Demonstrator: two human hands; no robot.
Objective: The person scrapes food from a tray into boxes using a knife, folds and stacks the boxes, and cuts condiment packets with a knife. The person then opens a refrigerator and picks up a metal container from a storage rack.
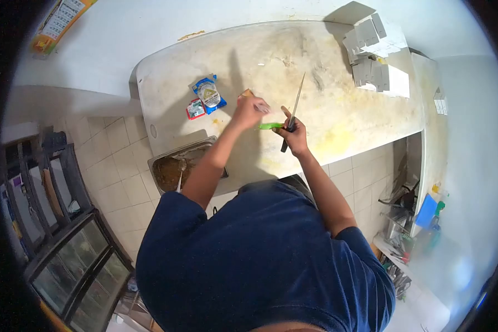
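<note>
My right hand is closed around the black handle of a long knife, its blade pointing away from me over the table. A bright green item sticks out from the fingers of this hand toward the left. Just left of it, my left hand is closed, with something small and pale at its fingertips that is too blurred to name. An orange-brown piece shows beside the far side of the left hand. How it touches the fingers is hidden.
A blue and white packet and a small red packet lie left on the worn table. A metal tray with brown contents and a utensil sits at the near left edge. White cartons stand at the far right.
</note>
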